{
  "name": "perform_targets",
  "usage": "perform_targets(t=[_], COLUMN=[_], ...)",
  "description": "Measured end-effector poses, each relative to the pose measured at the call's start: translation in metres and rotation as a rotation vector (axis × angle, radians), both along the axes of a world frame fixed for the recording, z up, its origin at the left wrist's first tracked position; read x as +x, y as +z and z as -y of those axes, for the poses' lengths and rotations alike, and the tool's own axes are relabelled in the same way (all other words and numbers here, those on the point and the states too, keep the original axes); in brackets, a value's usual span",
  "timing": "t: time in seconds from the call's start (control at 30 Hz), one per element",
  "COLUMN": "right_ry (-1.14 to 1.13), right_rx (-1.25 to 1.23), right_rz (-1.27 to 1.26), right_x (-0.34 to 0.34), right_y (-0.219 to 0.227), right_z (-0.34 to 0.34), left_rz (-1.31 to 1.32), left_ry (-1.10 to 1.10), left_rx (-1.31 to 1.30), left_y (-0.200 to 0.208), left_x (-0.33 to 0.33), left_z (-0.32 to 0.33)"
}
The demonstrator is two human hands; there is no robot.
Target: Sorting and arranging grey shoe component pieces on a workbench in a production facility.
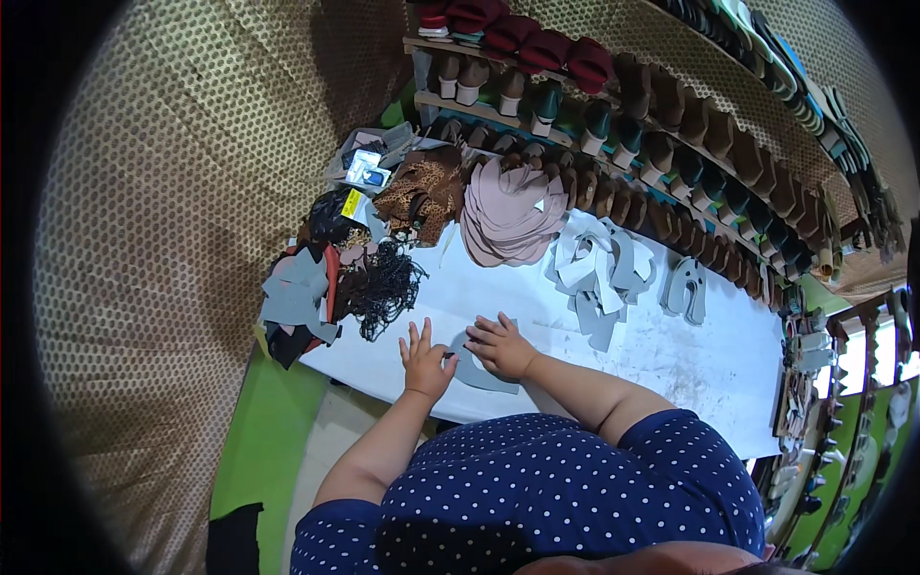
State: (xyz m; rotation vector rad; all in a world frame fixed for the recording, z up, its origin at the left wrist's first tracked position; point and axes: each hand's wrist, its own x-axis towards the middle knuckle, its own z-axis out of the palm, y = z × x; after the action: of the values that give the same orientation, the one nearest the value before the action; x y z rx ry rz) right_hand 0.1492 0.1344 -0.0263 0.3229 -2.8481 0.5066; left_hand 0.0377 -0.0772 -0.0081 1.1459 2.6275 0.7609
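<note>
A flat grey cut piece of sheet material lies on the white-covered table near its front edge. My right hand rests over the upper part of this piece, fingers spread, hiding some of it. At the piece's left edge is my left hand, its fingers apart and pointing away from me. A small dark spot shows by the left thumb and index finger; it is too small to make out. Neither hand visibly grips anything.
Left on the white table are grey scraps, tangled black cords and leopard-print material. Behind lie stacked pink pieces, white-and-grey cut pieces and grey U-shaped pieces. Shelves of shoes line the back.
</note>
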Motion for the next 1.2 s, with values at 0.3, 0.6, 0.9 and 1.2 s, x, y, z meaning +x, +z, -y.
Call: perform_targets(t=[0.3, 0.6, 0.9, 1.2], right_ry=[0.025, 0.002, -0.093, -0.104], right_rx=[0.153, 0.084, -0.448, -0.303], right_rz=[0.137, 0.207, 0.043, -0.062], right_x=[0.006, 0.003, 0.006, 0.005], right_y=[0.012, 0.014, -0.005, 0.005], right_z=[-0.003, -0.004, -0.022, -0.018], left_rz=[0.176, 0.248, 0.117, 0.041], left_ry=[0.152, 0.111, -0.034, 0.003], left_rx=[-0.011, -0.072, -0.063, -0.043], left_y=[0.018, 0.039, 0.026, 0.018], left_x=[0.009, 0.001, 0.004, 0.000], left_z=[-0.018, -0.037, -0.019, -0.020])
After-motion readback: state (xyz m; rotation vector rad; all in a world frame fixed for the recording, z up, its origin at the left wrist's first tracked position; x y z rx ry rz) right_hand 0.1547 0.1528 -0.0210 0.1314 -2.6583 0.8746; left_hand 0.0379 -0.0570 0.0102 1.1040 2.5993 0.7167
